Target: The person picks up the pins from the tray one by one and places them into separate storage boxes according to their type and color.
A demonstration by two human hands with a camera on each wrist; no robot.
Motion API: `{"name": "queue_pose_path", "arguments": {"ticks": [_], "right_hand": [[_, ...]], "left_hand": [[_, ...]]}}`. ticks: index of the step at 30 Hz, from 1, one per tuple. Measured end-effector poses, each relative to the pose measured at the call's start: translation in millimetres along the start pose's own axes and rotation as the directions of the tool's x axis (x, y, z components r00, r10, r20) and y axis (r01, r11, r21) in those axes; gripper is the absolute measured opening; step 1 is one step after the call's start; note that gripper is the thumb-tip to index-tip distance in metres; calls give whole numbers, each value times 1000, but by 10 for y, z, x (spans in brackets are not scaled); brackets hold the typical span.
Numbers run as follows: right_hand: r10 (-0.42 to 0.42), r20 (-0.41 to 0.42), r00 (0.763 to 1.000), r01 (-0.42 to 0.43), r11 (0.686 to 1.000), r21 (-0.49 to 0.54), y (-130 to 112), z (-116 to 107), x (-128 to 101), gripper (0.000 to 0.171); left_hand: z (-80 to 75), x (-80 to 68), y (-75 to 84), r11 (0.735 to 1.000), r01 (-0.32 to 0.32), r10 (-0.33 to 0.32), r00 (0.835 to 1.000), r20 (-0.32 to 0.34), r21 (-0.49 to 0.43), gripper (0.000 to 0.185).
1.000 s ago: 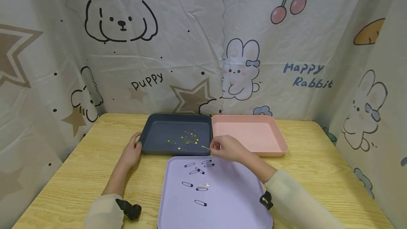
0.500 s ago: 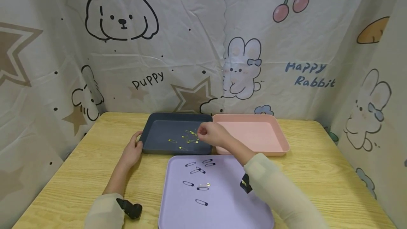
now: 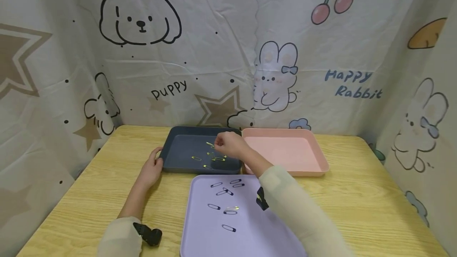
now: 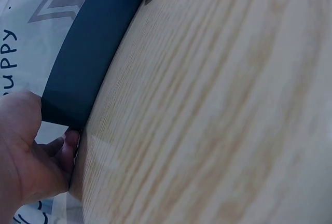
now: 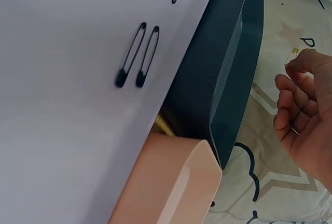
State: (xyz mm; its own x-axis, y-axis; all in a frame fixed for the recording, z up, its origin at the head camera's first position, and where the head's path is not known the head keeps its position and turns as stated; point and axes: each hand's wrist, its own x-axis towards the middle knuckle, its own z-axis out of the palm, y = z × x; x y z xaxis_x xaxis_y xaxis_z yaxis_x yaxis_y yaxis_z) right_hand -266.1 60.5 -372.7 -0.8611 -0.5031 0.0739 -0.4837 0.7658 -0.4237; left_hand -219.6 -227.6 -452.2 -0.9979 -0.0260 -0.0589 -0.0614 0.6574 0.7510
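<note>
My right hand [image 3: 230, 145] is over the dark blue tray [image 3: 185, 131], pinching a gold safety pin [image 5: 293, 57] between thumb and index finger. Its other fingers are curled in. Several more gold safety pins [image 3: 196, 158] lie in that tray. At the tray's left edge my left hand [image 3: 151, 170] grips the side, thumb at the rim and fingers bent low by the table. On the lilac tray [image 3: 200, 241] several black safety pins [image 3: 229, 228] lie scattered, with one gold safety pin [image 3: 232, 208] beside a black one.
A pink tray [image 3: 285, 150] stands against the right side of the dark blue one. All three trays are on a wood-grain table [image 3: 357, 201]. A printed curtain [image 3: 221, 58] encloses the back and sides.
My right hand has moved left and back from the trays' shared edge to above the dark blue tray, carrying the gold safety pin. My left hand stays at the tray's edge.
</note>
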Motion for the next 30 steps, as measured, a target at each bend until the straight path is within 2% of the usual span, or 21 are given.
{"name": "queue_pose_path", "arguments": {"ticks": [15,20,30], "right_hand": [[56,34,998,-53,995,-89,-175,-17,266,17],[76,46,996,-72,993,-90,-189,29,317,18],[105,6,994,-104,991,-90,-196,144,395,15]], "left_hand": [[-17,4,-10,1000,-2,2,1000,6,-12,49],[-21,-2,-6,1000,-8,8,1000,2,-22,49],[-32,-6,2,1000,-11,11,1000,-2,-27,50]]}}
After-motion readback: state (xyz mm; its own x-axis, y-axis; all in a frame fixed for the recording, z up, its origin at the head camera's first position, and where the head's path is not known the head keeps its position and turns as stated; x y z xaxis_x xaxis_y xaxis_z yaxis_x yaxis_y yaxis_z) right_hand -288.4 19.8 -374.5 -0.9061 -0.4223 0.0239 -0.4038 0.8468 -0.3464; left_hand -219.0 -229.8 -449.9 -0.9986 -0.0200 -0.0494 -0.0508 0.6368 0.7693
